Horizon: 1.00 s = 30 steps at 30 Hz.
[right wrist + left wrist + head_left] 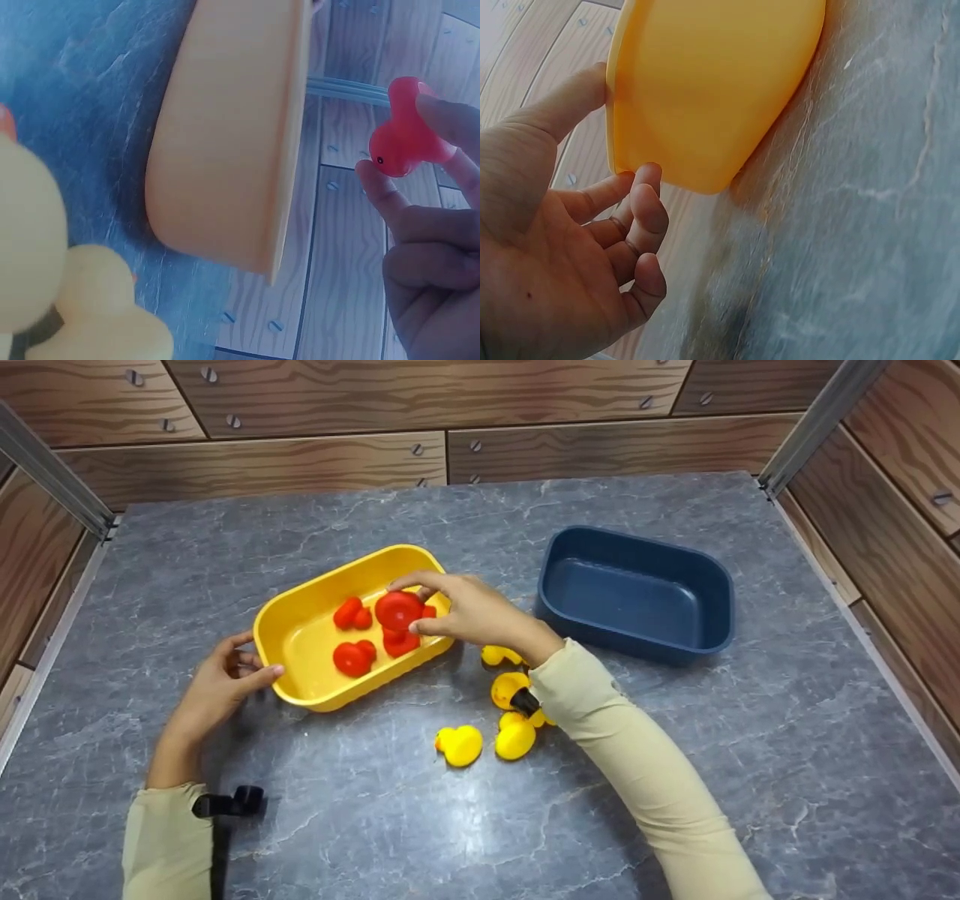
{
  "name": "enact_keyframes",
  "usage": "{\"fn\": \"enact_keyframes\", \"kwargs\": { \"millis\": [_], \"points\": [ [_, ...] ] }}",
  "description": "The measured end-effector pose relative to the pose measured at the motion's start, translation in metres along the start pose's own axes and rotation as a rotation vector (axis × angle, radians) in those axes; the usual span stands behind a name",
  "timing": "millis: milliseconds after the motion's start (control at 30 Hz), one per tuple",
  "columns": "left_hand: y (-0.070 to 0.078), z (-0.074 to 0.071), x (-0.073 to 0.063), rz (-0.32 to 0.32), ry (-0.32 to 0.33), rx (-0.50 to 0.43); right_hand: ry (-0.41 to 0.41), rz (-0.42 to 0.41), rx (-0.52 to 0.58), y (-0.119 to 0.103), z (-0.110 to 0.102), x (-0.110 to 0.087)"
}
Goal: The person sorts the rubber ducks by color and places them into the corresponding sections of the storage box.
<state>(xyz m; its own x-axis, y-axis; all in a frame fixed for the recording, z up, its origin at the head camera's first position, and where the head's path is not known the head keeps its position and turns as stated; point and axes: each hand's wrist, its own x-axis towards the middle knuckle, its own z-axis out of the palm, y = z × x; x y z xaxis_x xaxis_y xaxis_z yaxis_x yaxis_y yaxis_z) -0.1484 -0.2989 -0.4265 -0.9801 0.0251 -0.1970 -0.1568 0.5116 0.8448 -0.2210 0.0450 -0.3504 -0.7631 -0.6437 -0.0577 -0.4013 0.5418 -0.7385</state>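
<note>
My left hand (214,690) pinches the left end of the yellow bin (306,651), with the thumb on the rim and fingertips against the outer wall. That bin's plain end wall (712,90) fills much of the left wrist view. Over the bin's right part, my right hand (480,611) holds a red rubber duck (411,131) between thumb and fingers. Inside the bin lie several more red ducks, among them one near the back (351,614) and one nearer the front (354,658). The held duck partly covers the ducks below it in the head view.
A dark blue bin (637,641) stands at the right. Several yellow rubber ducks lie on the grey marbled table (360,810) in front of the bins, including one duck (460,745) off to the left. My right sleeve (630,750) hides some of them.
</note>
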Motion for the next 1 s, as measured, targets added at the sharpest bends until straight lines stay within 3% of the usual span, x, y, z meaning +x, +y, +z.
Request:
{"fn": "enact_keyframes", "kwargs": {
  "millis": [567, 1000],
  "points": [
    [0.000, 0.001, -0.001, 0.025, 0.003, -0.023, 0.021, -0.040, -0.001, -0.011, 0.015, 0.019],
    [0.001, 0.001, -0.001, 0.000, -0.007, 0.007, 0.027, -0.042, 0.055, -0.007, 0.015, 0.015]
  ]
}}
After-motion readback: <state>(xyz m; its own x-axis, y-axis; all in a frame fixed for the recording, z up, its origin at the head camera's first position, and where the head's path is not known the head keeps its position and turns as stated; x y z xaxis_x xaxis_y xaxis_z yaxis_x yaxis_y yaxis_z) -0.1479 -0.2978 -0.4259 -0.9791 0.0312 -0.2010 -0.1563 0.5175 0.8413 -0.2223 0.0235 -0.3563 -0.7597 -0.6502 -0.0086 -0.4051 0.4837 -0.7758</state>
